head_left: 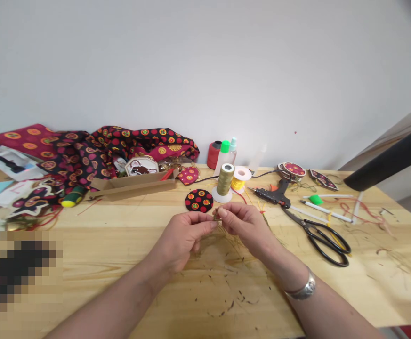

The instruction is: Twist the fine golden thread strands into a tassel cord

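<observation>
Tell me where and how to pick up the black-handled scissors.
Take the scissors by the handle loops, probably from the near right: they lie flat, loops toward that side, blades pointing away toward the glue gun.

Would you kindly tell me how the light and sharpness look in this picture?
Head view: soft light on the wall, dark top-right corner; head view: bright highlights on the bracelet; head view: thin strands at the left hand and right hand too blurry to trace, and pixel blocks over the lower left.
</observation>
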Motion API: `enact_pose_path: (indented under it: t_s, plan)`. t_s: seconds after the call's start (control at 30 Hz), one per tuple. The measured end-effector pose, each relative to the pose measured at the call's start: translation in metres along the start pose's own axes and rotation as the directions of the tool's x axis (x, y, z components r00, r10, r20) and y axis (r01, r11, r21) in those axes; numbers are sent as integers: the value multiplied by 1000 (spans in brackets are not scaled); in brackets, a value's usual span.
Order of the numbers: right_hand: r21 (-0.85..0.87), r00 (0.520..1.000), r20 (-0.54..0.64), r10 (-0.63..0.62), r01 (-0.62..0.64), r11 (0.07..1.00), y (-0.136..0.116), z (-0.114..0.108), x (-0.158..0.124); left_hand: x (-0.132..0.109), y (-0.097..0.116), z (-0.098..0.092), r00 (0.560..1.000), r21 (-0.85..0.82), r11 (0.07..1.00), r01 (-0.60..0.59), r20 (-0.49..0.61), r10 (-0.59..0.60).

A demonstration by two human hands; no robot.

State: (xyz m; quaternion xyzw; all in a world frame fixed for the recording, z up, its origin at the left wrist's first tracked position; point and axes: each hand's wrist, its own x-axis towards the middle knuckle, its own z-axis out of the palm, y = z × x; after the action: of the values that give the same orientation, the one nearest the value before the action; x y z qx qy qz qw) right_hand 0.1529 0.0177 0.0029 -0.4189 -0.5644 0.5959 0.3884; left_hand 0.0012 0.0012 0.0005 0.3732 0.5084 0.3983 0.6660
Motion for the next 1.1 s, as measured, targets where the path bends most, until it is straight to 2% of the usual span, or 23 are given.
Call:
enact_pose_path:
  t_s: [0.13, 0.27, 0.4, 0.47, 0.57, 0.7, 0.77, 0.83, 0.93, 1.03, 1.1]
  plan:
    - [-237, 996, 2, -91, 89, 968, -3, -5, 1, 1, 2, -1, 999, -40, 999, -19, -28, 18]
    - [-518, 974, 40, -221, 210, 829, -9, -12, -1, 1, 3, -2, 996, -19, 999, -42, -74, 40]
    - [-685, 972, 4, -237, 175, 707, -9, -16, -2, 1, 4, -3, 993, -2, 999, -37, -112, 36]
    - [-711, 973, -33, -227, 137, 690, -8, -16, -3, 2, 4, -2, 992, -3, 999, -33, -122, 32]
    - [-693, 976, -45, -213, 123, 711, -8, -13, -5, 2, 5, -1, 993, -23, 999, -24, -119, 22]
    - [-607, 973, 14, -229, 190, 772, -12, -5, -12, 1, 5, -1, 993, -71, 997, -5, -116, -3]
    - [-589, 965, 73, -250, 244, 771, -13, 0, -16, 2, 4, -3, 993, -110, 994, -11, -115, -1]
    - [-638, 948, 163, -272, 311, 705, -12, 5, -19, 3, 3, -5, 995, -161, 987, -13, -95, -3]
    - [-723, 910, 303, -282, 412, 554, -7, 11, -21, 5, 2, -8, 999, -236, 972, 18, -27, -25]
    - [-781, 897, 358, -258, 439, 443, -2, 12, -21, 6, 2, -9, 998, -302, 951, 61, 27, -56]
    - [-784, 888, 372, -270, 456, 421, -4, 11, -21, 6, 3, -9, 997, -328, 942, 72, 46, -61]
